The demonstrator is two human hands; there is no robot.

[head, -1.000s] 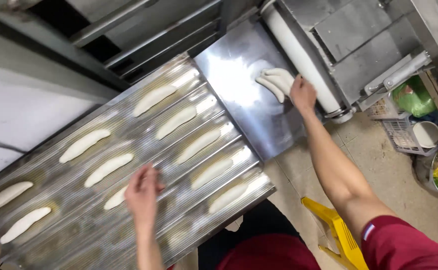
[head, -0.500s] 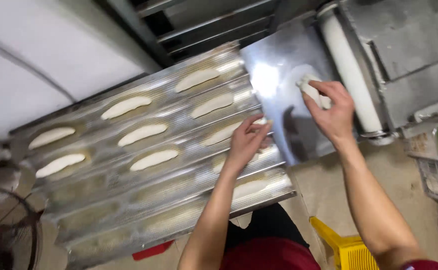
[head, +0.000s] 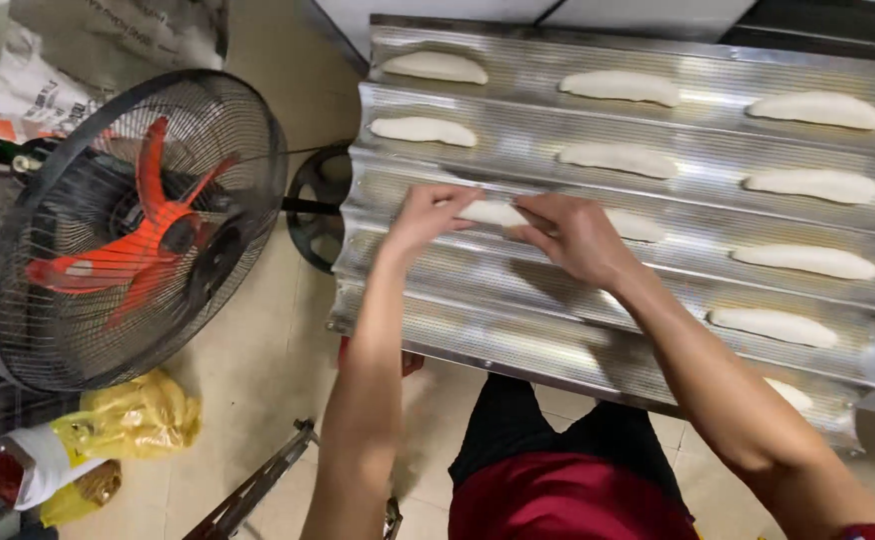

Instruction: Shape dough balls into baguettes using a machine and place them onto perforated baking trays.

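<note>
We have both hands on one dough piece [head: 493,212] in the third channel of the corrugated metal tray [head: 518,330], near its left edge. Our left hand [head: 426,215] pinches the piece's left end, fingers narrowed onto it, and our right hand [head: 578,238] closes thumb and fingers on its right end, so each grip holds the same soft strip. Holding it at both ends likely keeps it from sagging or stretching as it settles lengthwise into the groove.

The other shaped dough pieces [head: 618,88] already lie along the channels, well apart from one another, which seems meant to leave each room to swell. Just right of our right hand another piece [head: 638,226] lies in the same groove. The two channels nearest us are bare towards the left edge and carry pieces only towards the right edge.

Left of the tray stands a floor fan [head: 133,225] with orange blades, tilted upward, and below it on the floor lie a yellow bag [head: 138,415] and a rolled packet [head: 33,470].
</note>
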